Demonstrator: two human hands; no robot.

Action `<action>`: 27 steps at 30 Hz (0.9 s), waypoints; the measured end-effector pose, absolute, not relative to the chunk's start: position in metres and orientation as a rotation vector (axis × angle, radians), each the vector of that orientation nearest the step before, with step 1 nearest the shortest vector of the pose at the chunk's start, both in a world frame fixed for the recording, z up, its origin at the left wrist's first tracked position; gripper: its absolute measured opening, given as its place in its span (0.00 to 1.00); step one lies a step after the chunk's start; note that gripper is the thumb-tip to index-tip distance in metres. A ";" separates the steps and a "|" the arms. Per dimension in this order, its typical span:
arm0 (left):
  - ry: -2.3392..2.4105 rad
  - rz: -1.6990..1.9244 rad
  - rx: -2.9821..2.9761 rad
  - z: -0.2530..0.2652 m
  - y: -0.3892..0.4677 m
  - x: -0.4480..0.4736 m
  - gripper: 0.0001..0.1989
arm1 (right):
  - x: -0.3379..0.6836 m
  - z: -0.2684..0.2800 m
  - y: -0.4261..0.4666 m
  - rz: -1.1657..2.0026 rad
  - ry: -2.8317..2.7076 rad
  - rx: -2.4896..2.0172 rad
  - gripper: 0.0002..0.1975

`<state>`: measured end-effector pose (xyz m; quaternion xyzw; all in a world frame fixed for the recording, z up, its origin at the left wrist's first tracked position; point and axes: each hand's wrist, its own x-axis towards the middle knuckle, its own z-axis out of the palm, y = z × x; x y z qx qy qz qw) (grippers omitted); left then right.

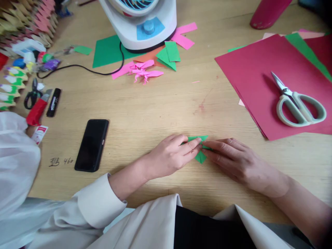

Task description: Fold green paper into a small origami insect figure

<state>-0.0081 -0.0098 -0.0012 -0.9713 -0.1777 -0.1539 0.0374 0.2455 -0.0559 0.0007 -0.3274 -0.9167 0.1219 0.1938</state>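
Observation:
A small piece of folded green paper (pixel 201 157) lies on the wooden table in front of me, its lower end pointing toward my body. My left hand (pixel 172 152) comes from the left with its fingers closed on the paper's upper left part. From the right, my right hand (pixel 233 160) pinches the paper's right edge, fingers pressed together. The fingertips of both hands nearly meet over the middle and cover part of the folds.
Green-handled scissors (pixel 298 103) rest on red paper sheets (pixel 246 79) at the right. A black phone (pixel 91 145) lies left of my hands. Beyond stand a white fan (pixel 153 27), pink folded paper figures (pixel 145 72) and green paper pieces (pixel 171 55). A red cutter (pixel 37 110) lies far left.

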 end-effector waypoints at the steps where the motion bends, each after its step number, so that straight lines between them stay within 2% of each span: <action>1: -0.545 -0.470 -2.984 -0.001 -0.010 -0.008 0.15 | 0.246 0.000 -0.056 0.338 -2.577 -0.915 0.17; 15: -0.651 -0.404 -3.045 0.001 -0.017 -0.004 0.14 | 0.244 -0.003 -0.055 0.311 -2.639 -0.911 0.14; 27: -0.710 -0.253 -3.099 0.005 -0.018 -0.002 0.17 | 0.241 -0.004 -0.056 0.312 -2.644 -0.963 0.14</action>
